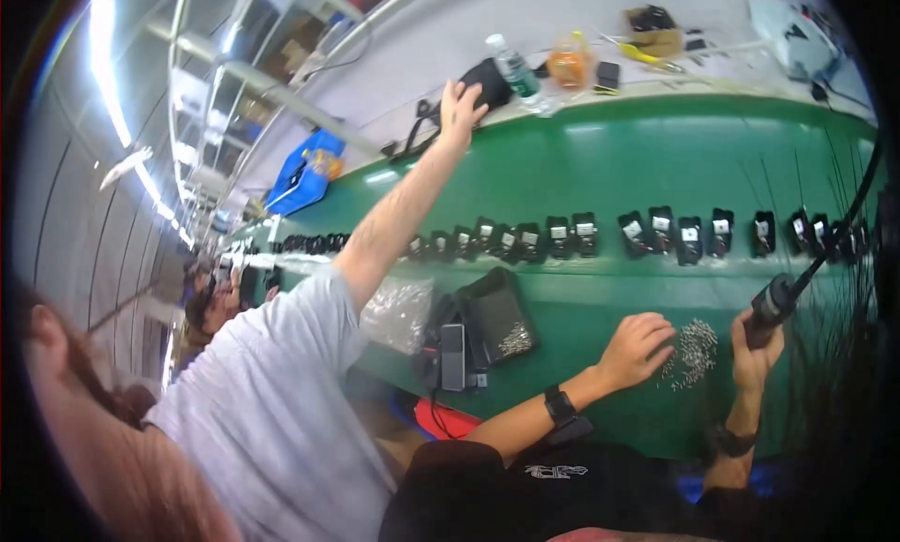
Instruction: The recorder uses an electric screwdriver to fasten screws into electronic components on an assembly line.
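Observation:
Beside a loose pile of small silver screws (696,353) on the green bench, my left hand (637,353) rests with its fingers curled together. Whether a screw is between the fingertips is too small to see. On the other side of the pile, my right hand (756,354) grips a black electric screwdriver (772,303); its cable runs up to the right. Beyond both hands, several small black devices with white labels (690,238) stand in a row across the bench.
At my left, a co-worker in a grey shirt (272,401) stretches an arm over the bench. A black tray (495,308) holding more screws lies near a clear plastic bag (398,308). A bottle (516,71) and a blue bin (305,174) stand along the far edge.

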A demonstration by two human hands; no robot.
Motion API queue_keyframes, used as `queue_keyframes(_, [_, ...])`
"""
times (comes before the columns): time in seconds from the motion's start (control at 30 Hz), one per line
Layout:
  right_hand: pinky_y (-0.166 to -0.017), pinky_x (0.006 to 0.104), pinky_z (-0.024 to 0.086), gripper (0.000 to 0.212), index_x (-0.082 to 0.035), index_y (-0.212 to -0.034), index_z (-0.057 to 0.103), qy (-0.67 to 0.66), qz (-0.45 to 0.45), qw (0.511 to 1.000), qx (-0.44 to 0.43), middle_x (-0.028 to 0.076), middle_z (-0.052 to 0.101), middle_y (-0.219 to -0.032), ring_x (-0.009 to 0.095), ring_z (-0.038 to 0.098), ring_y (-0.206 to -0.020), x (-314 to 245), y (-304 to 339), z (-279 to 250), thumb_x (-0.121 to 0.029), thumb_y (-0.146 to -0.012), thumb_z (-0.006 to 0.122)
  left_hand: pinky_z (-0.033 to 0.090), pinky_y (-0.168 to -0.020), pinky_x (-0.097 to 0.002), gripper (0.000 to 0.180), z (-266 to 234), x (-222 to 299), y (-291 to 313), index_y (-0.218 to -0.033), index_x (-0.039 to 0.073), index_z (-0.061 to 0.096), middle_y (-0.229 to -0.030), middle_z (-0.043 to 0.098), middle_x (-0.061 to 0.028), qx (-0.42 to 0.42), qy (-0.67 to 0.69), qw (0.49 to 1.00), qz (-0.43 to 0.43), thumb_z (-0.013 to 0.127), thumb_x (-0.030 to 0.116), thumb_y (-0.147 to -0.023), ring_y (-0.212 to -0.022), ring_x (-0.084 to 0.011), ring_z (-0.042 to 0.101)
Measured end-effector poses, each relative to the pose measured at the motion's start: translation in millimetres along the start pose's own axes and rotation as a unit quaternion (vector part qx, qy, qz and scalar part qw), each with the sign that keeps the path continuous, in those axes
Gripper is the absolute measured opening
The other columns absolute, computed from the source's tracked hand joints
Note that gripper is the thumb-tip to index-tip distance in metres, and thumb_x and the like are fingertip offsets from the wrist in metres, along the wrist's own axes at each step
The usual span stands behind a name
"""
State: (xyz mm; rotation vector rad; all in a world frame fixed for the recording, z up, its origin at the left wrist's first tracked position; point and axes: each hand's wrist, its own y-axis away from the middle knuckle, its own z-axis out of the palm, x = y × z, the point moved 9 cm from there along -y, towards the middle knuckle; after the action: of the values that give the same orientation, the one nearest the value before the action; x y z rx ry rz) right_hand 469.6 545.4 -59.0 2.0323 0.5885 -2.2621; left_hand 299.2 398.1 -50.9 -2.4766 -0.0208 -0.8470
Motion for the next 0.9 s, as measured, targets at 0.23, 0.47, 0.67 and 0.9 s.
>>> queue_keyframes(0.23, [-0.059, 0.0237, 0.042, 0.020, -0.001, -0.091, 0.057, 0.133, 0.032, 0.985, -0.101, 0.002, 0.058, -0.070, 0.007, 0.053, -0.064, 10, -7, 37, -0.005, -0.077, 0.071, 0.041, -0.092, -0.0428, 0.027, 2, 5, 4, -0.098, 0.007, 0.066, -0.113, 0.057, -0.0100, -0.019, -0.025, 0.999, 0.025, 0.073, 0.018, -0.074, -0.112, -0.0298, 0.052])
queue_keyframes(0.47, [-0.063, 0.0212, 0.042, 0.032, 0.001, -0.114, 0.056, 0.032, 0.079, 0.991, -0.099, 0.001, 0.057, -0.079, 0.006, 0.053, -0.067, 39, -10, 18, -0.001, -0.083, 0.066, 0.042, -0.091, -0.0416, 0.015, 6, 5, 1, -0.088, 0.007, 0.066, -0.110, 0.059, -0.0071, -0.007, -0.025, 0.999, 0.023, 0.072, 0.014, -0.076, -0.112, -0.0269, 0.053])
queue_keyframes(0.67, [-0.064, 0.0215, 0.042, 0.038, 0.003, -0.120, 0.052, 0.037, 0.031, 0.992, -0.120, 0.002, 0.056, -0.079, 0.008, 0.054, -0.067, 47, -9, 17, 0.000, -0.085, 0.064, 0.043, -0.086, -0.0382, 0.014, 1, -4, 15, -0.082, 0.007, 0.061, -0.101, 0.061, -0.0062, 0.058, 0.002, 0.998, 0.002, 0.072, 0.014, -0.078, -0.103, -0.0253, 0.056])
queue_keyframes(0.9, [-0.067, 0.0228, 0.044, 0.044, 0.005, -0.123, 0.051, 0.013, -0.041, 0.995, -0.089, 0.001, 0.056, -0.081, 0.009, 0.054, -0.068, 60, -15, 12, 0.000, -0.083, 0.066, 0.044, -0.072, -0.0375, 0.013, -17, -23, 23, -0.083, 0.006, 0.061, -0.078, 0.059, -0.0065, 0.107, 0.056, 0.991, -0.052, 0.072, 0.012, -0.079, -0.078, -0.0261, 0.056])
